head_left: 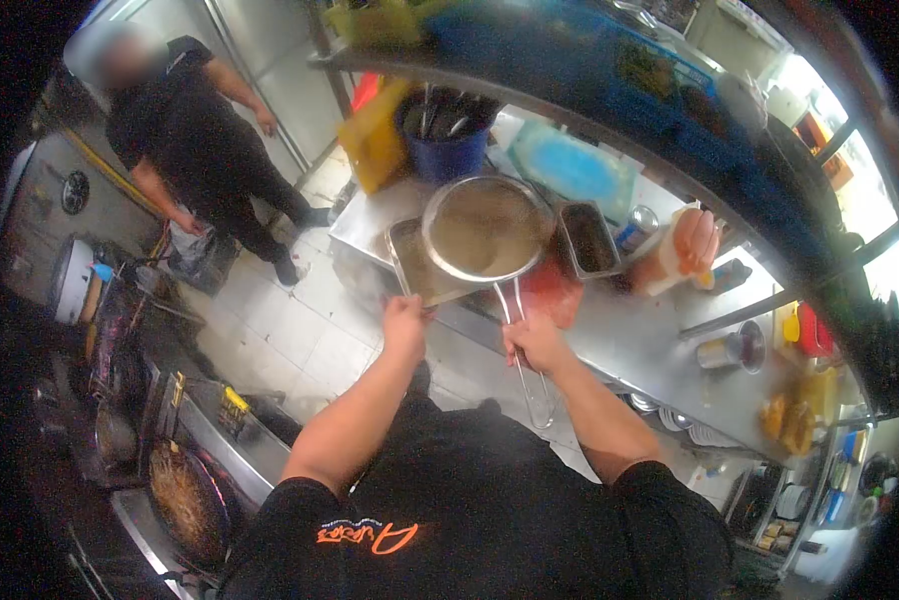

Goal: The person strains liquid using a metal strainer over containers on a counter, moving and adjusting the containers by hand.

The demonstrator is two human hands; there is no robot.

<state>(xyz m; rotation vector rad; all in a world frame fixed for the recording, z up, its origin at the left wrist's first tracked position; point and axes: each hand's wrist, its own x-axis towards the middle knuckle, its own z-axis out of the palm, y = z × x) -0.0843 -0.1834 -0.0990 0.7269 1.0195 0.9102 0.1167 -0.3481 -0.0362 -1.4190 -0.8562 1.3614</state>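
My right hand (537,345) is closed around the long wire handle of a round metal strainer (488,228). The strainer's wide bowl looks greyish-brown; whether that is mesh or contents I cannot tell. Partly under it is a rectangular metal tray (407,250), whose near corner my left hand (405,325) grips. The strainer covers much of the tray. Just right of the strainer stands a narrow metal container (590,240) with something dark inside. A reddish flat item (553,292) lies beside the handle.
Behind the strainer are a blue bucket of utensils (447,145), a yellow container (375,145) and a lidded bluish box (575,165). An overhead shelf (570,95) crosses above the counter. At lower left, a wok (185,505) sits on the stove. Another person (205,130) stands at upper left.
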